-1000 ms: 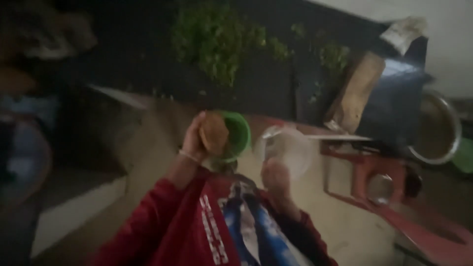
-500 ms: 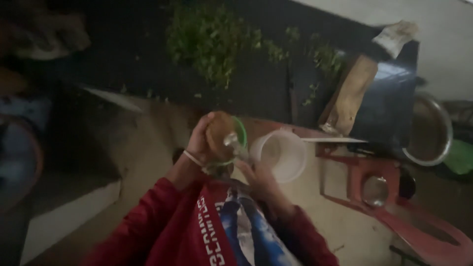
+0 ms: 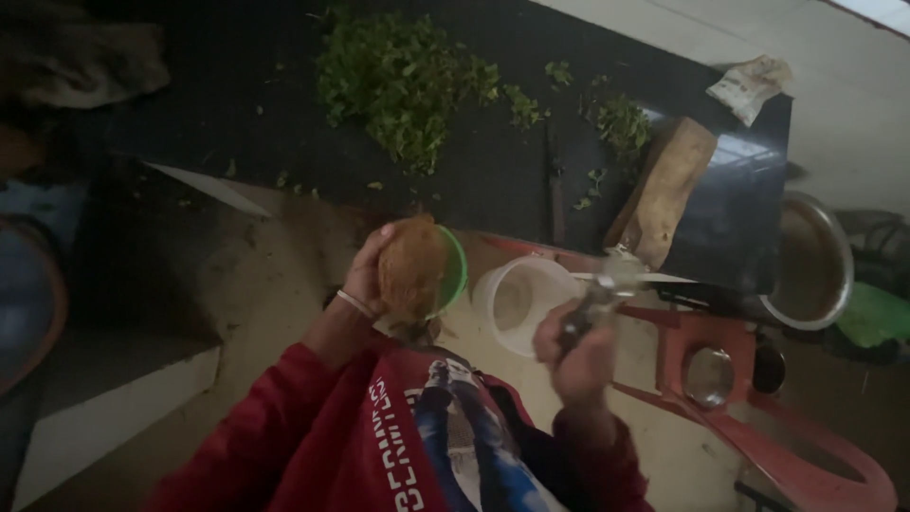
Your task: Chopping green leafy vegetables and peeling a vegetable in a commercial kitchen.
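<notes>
Head view, looking down; dim light, some blur.

Left hand (image 3: 368, 275): raised in front of the chest, a thin bangle at the wrist. Grip closed around a brown, husky coconut (image 3: 411, 268), fingers wrapped on its left side. The coconut sits directly above a green bowl (image 3: 452, 272); only the bowl's right rim shows past it. Cannot tell whether the coconut touches the bowl or what carries the bowl.

Right hand (image 3: 580, 353): lower and to the right, fist pressed together around the dark handle of a metal tool (image 3: 599, 296). The tool's bright upper end points up and away from the body. Its exact kind is too blurred to tell.

Between the two hands: a white plastic tub (image 3: 519, 301), open, seen from above, just beside the right hand's knuckles.

Behind the hands: a dark table (image 3: 237, 104) with a heap of chopped green leaves (image 3: 403, 81) and smaller scatters to the right. A wooden block (image 3: 663, 202) lies tilted at the table's right part, a crumpled paper packet (image 3: 752, 85) near the far corner.

Right side: a round steel vessel (image 3: 806, 261), a red plastic frame (image 3: 720, 379) with a round hole beneath the right hand.

Red sleeves and a printed shirt front fill the lower middle.
</notes>
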